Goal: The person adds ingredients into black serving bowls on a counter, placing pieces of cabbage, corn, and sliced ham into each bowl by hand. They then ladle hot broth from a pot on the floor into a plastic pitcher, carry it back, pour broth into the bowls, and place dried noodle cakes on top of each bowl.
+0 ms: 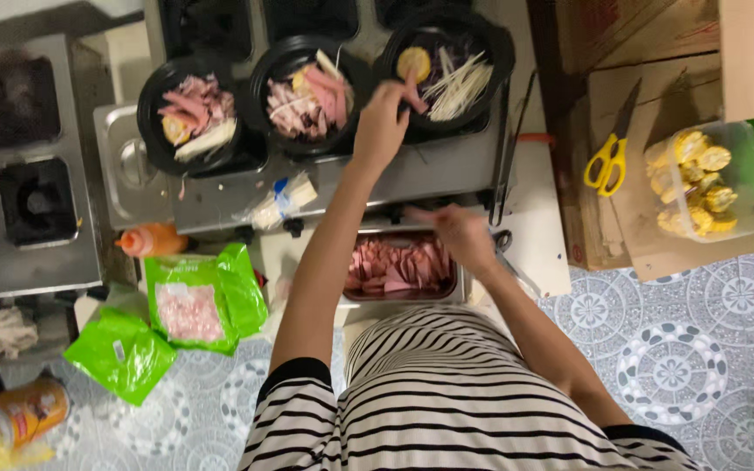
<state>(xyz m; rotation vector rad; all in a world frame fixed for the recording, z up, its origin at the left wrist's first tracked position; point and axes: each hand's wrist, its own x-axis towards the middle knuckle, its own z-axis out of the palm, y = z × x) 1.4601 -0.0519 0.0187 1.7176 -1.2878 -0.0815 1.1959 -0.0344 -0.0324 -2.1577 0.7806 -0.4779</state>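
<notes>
the left hand (380, 124) reaches up over the steel table (447, 166), its fingers (397, 92) pinched together on a pink strip of sliced meat (413, 96) at the near rim of the right-hand black bowl (447, 65). just beyond those fingers in that bowl sit a round yellow slice (414, 63) and a fan of pale thin sticks (460, 87). to the left of the fingers stands the middle black bowl (303, 94), filled with pink meat strips and pale sticks, and further left the third black bowl (189, 118) with much the same filling.

the right hand (460, 235) hangs lower, nearer the body, its fingers (425, 215) drawn together around a thin pink piece of meat; it is blurred, so how firm the grip is cannot be told. just below those fingers lies a steel tray of sliced pink meat (399, 269).

well to the left of both hands, on the patterned floor, lie green packets (194, 301), one showing pink meat through a window, and an orange squeeze bottle (152, 239) on its side. between the bottle and the left forearm sits a clear wrapped bundle (281, 201). well to the right of the right fingers, yellow-handled scissors (611, 153) rest on cardboard (639, 227), beside a clear tub of yellow round pieces (704, 183).
</notes>
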